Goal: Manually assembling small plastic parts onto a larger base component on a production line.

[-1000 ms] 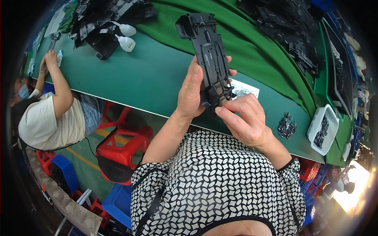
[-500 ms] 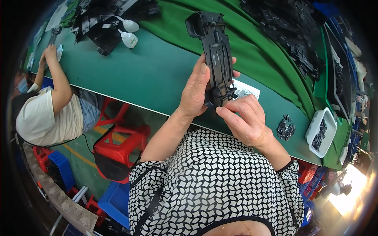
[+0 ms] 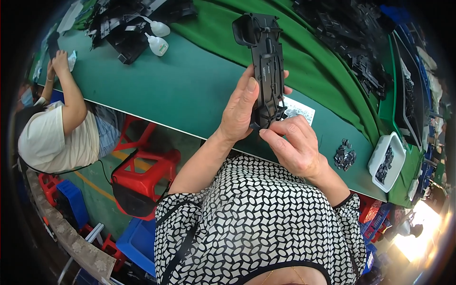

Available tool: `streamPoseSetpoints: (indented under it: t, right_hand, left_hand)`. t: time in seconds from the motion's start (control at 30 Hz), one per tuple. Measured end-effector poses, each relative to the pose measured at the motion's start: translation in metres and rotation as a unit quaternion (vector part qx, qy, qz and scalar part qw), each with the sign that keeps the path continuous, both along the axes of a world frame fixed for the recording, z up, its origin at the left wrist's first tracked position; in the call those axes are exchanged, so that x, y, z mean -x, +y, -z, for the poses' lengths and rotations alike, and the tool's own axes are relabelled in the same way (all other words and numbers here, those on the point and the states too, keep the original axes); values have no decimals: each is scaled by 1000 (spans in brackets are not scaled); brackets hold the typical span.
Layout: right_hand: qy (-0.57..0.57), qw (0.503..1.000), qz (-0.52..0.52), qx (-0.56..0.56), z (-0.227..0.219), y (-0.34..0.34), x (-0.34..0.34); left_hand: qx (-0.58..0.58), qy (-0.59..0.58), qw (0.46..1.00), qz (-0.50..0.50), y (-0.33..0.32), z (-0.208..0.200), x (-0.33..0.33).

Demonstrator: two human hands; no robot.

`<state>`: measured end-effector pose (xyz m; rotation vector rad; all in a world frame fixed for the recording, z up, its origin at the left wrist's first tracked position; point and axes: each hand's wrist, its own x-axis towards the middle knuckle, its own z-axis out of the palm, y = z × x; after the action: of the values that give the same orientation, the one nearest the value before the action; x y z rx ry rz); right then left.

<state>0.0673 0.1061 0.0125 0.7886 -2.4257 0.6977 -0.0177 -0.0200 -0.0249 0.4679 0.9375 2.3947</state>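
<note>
A long black plastic toy car chassis point(image 3: 270, 71) is held up over the green table, its underside toward me. My left hand point(image 3: 240, 102) is wrapped round its left side, with fingertips showing past the right edge. At the chassis's near end, my right hand point(image 3: 297, 145) pinches with thumb and forefinger against the lower corner. Whether a small part sits between those fingertips is hidden. Right of that hand, a pile of small black parts point(image 3: 345, 155) lies on the table. A white speckled sheet point(image 3: 299, 109) lies partly behind the right hand.
A white tray point(image 3: 398, 164) with small black parts stands at the right edge. Green cloth point(image 3: 327, 90) and heaped black parts point(image 3: 327, 28) fill the far side. Two white squeeze bottles point(image 3: 157, 45) lie far left. A co-worker point(image 3: 61, 133) sits at left near a red stool point(image 3: 147, 175).
The chassis and my left hand have shifted slightly to the right and stand a bit more upright. My right hand keeps its pinch at the near end.
</note>
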Motion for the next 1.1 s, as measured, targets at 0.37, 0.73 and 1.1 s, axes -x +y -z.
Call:
streamPoseSetpoints:
  t: [0.37,0.73,1.1]
  right_hand:
    - [-234,932,143,235,-17,-5,-16]
    - [-588,640,128,478,-8,-10,-18]
    - [-585,655,120,463,-4,-11,-22]
  left_hand:
    - [-12,100,985,-137,-3,4,-3]
    - [13,220,964,-149,0,13,-7]
    - [15,247,956,-157,0,14,-13]
